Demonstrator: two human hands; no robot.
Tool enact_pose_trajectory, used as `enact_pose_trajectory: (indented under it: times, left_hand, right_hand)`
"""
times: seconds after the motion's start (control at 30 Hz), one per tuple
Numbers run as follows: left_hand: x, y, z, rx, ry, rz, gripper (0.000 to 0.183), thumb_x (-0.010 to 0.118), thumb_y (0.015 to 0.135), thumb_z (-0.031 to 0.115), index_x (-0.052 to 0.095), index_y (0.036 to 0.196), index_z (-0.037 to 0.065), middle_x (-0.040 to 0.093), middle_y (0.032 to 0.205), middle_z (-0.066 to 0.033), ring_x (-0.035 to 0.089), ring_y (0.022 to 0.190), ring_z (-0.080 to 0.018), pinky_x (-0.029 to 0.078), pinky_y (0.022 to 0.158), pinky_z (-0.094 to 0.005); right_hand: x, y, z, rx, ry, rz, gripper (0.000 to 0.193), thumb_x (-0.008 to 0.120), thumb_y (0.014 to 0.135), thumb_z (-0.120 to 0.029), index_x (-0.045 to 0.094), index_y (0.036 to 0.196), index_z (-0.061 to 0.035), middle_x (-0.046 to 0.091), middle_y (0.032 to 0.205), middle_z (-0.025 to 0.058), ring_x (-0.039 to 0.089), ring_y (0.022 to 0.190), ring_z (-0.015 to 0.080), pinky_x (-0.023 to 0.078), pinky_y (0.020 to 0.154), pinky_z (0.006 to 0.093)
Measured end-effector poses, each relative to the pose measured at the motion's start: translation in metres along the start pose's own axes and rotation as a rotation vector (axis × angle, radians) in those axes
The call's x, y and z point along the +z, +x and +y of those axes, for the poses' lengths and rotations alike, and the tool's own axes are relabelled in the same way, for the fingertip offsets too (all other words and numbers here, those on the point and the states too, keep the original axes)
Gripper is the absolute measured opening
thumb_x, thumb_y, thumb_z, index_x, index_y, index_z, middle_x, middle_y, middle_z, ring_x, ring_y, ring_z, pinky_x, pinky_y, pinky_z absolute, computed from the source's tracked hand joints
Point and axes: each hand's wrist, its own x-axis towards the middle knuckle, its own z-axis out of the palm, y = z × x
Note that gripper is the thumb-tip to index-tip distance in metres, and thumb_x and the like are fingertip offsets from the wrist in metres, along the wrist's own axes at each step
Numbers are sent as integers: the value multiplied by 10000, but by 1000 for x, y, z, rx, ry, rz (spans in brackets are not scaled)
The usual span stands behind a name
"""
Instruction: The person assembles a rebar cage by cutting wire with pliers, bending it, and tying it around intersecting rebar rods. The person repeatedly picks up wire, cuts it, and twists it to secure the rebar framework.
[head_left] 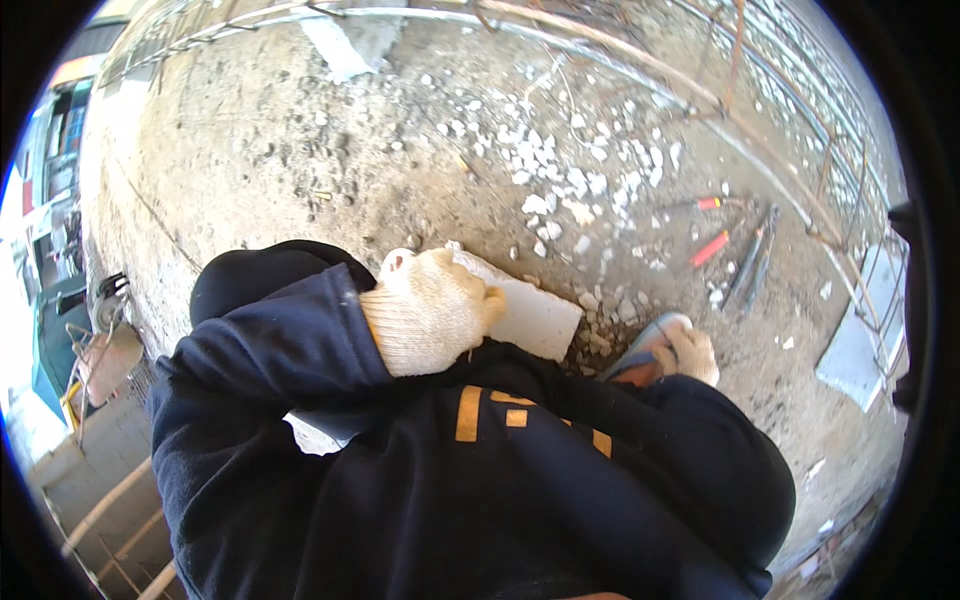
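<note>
The left hand (432,305) hides one end of the white block (540,316). Its fingers curl, but I can't tell if they grip. The right hand's (692,355) bent fingers are by the shoe (638,346), hold unclear. Dirt and small stones (535,155) spread past the block's far edge.

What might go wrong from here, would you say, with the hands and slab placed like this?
The left hand, right by the white slab, might get pinched or scraped if the slab shifts. The loose stones near the shoe could roll underfoot and upset balance.
</note>
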Motion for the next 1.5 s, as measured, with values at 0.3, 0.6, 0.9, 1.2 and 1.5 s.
enact_pose_trajectory:
  times: [0.3,0.6,0.9,1.2,1.5]
  left_hand:
    - [3,2,-4,-52,45,1,458,747,774,315,612,1120,46,661,912,-98,662,877,-290,498,789,-397]
    - [15,11,0,44,45,248,261,722,742,231,682,947,74,665,760,-80,685,718,-284,535,630,-401]
    - [-1,51,10,-468,-1484,-56,645,649,852,641,697,1145,68,734,1044,-169,716,912,-327,562,792,-462]
    - [-30,55,-86,-531,-1900,1082,221,662,926,286,637,878,71,617,718,-16,457,472,-82,359,396,-250]
    - [-81,12,-101,-360,-1302,1635,327,530,1030,301,606,1222,48,667,818,-31,546,524,-81,409,455,-219]
  right_hand:
    - [3,8,-7,45,91,-33,302,757,805,-229,709,1094,-158,613,1169,122,606,1089,333,506,919,435]
    - [-8,34,-26,79,-209,-227,201,655,899,-208,703,1075,-123,633,1092,196,632,984,389,519,860,440]
    - [22,80,-22,-91,-8,-50,200,656,899,-223,702,1063,-118,641,1080,192,637,978,386,520,846,444]
    - [20,74,-16,-89,38,-54,202,657,899,-239,702,1051,-114,648,1069,189,643,971,383,521,832,448]
    - [20,56,-13,-62,101,-46,207,658,899,-254,701,1039,-109,656,1057,185,648,964,380,522,818,453]
